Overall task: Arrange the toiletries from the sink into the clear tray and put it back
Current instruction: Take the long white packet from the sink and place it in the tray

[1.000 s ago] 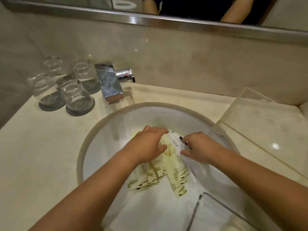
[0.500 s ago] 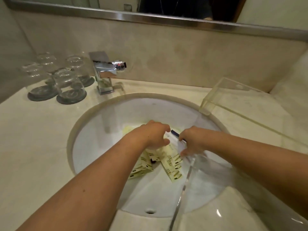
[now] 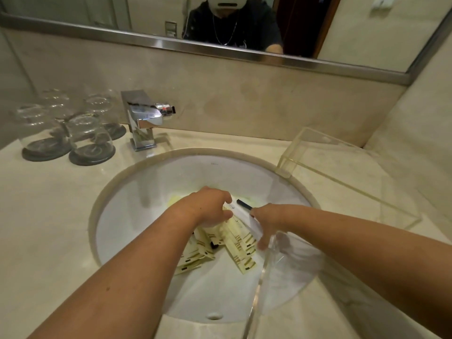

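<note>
Both hands are down in the white sink, because the toiletries lie together at its bottom and must be gathered before they can go anywhere. The left hand is curled, palm down, over the top of the pile of pale yellow packets; its fingers close on a white packet with a dark end, and it seems to hold this one, though the fingertips are partly hidden. The right hand comes from the other side with the fingers half bent and pointing down to the packets; I cannot tell if it already holds something or only pushes the pile toward the left hand. I think the two hands work against each other so that the flat, slippery packets are pressed into one bundle and do not slide on the smooth, curved bowl. The clear tray stands on the counter just beside the sink on the right, with its near corner reaching over the rim of the bowl, probably so that the way from sink to tray is short. It looks empty, so the arranging is not yet begun. The faucet and four upturned glasses stand well apart at the back left.
</note>
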### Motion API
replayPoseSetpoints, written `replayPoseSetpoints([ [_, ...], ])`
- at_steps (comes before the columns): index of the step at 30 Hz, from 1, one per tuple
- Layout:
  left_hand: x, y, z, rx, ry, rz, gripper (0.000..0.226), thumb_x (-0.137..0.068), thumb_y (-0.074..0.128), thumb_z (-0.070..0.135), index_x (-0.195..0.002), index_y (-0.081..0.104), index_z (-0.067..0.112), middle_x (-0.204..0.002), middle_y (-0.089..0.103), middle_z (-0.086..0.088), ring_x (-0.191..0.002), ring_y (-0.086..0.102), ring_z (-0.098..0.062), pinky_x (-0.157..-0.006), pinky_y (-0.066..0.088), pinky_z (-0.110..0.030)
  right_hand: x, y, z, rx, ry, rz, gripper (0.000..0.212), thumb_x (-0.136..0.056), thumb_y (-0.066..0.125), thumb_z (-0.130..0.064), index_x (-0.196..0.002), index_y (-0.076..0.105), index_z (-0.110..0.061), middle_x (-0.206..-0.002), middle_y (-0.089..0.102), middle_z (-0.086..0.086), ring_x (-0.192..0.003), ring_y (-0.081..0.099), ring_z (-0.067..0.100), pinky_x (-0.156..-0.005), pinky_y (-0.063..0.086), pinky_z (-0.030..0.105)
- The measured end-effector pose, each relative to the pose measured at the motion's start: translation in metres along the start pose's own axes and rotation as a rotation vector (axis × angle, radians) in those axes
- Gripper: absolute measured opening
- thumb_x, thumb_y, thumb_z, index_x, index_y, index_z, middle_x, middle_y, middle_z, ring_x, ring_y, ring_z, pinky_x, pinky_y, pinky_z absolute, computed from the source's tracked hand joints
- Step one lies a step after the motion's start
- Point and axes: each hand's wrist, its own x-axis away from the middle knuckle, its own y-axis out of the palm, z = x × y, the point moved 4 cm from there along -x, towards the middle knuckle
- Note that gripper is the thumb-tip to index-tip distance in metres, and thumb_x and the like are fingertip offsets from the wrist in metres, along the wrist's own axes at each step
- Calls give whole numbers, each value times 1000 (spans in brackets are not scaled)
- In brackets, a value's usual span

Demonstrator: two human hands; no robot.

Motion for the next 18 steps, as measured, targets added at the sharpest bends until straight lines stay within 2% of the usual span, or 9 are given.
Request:
replayPoseSetpoints([
  [3, -1, -2, -3, 18, -2, -1, 51, -97, 53, 50, -145, 48, 37, -144, 54, 2, -134, 47, -19, -107, 46, -44, -2, 1, 2, -6, 20, -15, 61, -74, 86, -31, -125, 58, -14, -111, 68, 7, -97, 69, 26, -84, 60, 40],
  [7, -1, -2, -4, 33, -7, -5, 50, -96, 54, 51, -144, 49, 37, -144, 54, 3, -127, 54, -18, -104, 48, -42, -1, 4, 4, -46, 50, -17, 55, -70, 87, -40, -115, 66, -16, -105, 71, 4, -93, 70, 24, -82, 60, 36],
  [10, -1, -1, -3, 33, -7, -3, 50, -96, 54, 51, -144, 49, 37, -144, 54, 4, -127, 53, -18, -104, 48, -40, 2, 2, 5, -95, 51, 35, 45, -83, 78, -37, -119, 63, -14, -109, 70, 5, -96, 69, 23, -75, 54, 31],
  [13, -3, -1, -3, 41, -9, 8, 49, -95, 54, 51, -143, 48, 39, -144, 53, 4, -124, 55, -18, -102, 49, -40, 4, 2, 0, -121, 43, 66, 52, -88, 74, -30, -131, 50, -11, -118, 64, 9, -101, 64, 24, -72, 47, 29],
  [16, -3, 0, -4, 53, -19, 23, 49, -94, 54, 53, -142, 48, 40, -144, 53, 3, -121, 58, -21, -101, 51, -42, 7, -1, -1, -118, 61, 84, 68, -81, 79, -27, -135, 42, -11, -108, 59, 8, -92, 61, 24, -62, 45, 29],
  [18, -3, -2, -4, 56, -9, 40, 50, -96, 54, 50, -144, 46, 38, -146, 53, 2, -126, 56, -22, -103, 49, -42, 14, -6, 1, -109, 82, 84, 73, -78, 82, -28, -135, 40, -11, -107, 57, 8, -92, 61, 25, -62, 47, 31],
])
